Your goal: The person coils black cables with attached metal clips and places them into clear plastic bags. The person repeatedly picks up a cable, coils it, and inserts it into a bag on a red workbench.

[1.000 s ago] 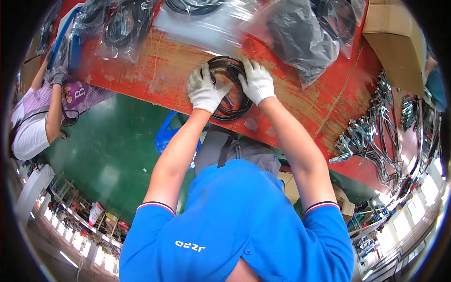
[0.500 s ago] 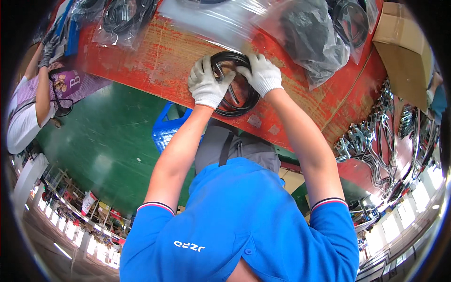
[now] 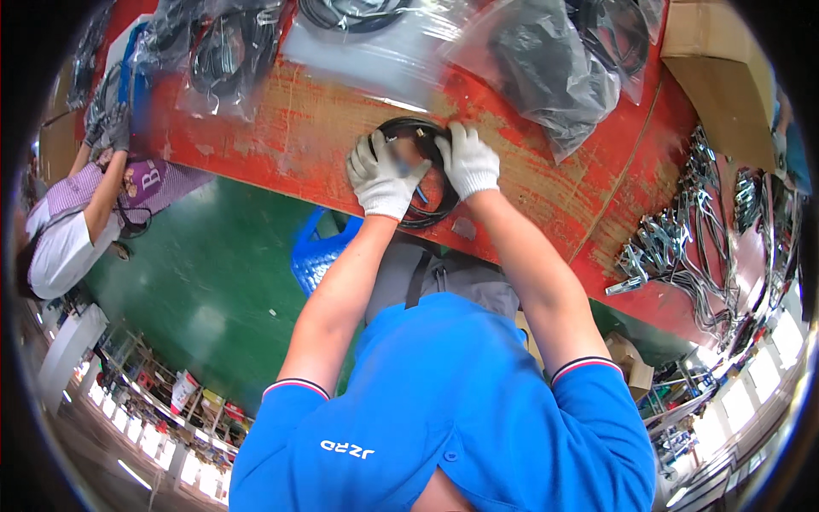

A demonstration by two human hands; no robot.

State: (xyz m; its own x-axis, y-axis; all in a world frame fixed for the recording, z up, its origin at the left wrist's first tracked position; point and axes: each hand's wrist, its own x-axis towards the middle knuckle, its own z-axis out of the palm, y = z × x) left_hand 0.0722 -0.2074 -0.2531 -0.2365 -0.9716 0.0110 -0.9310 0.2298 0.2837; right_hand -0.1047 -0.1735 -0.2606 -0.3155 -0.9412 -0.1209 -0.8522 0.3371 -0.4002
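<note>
A round coil of black cable [image 3: 433,215] lies at the front edge of the worn red table. On its left side, my left hand [image 3: 383,181], in a white knit glove, has its fingers curled over the cable loops. My right hand [image 3: 469,162], gloved the same way, grips the upper right of the ring. A cable end with a small metal tip shows inside the ring near the top. Part of the ring's left side is hidden beneath my left hand, and its middle is blurred.
Clear plastic bags [image 3: 363,72] lie beyond the coil, with another black coil on them. Bagged cables [image 3: 223,64] and a dark bag [image 3: 554,77] flank them. Metal-ended cables [image 3: 657,247] and a cardboard box [image 3: 721,77] sit right. A blue stool [image 3: 317,256] and a co-worker [image 3: 72,218] are left.
The whole view has shifted slightly. Both hands stay on the coil, and the cable end inside the ring has changed position. The co-worker's gloved hands have moved.
</note>
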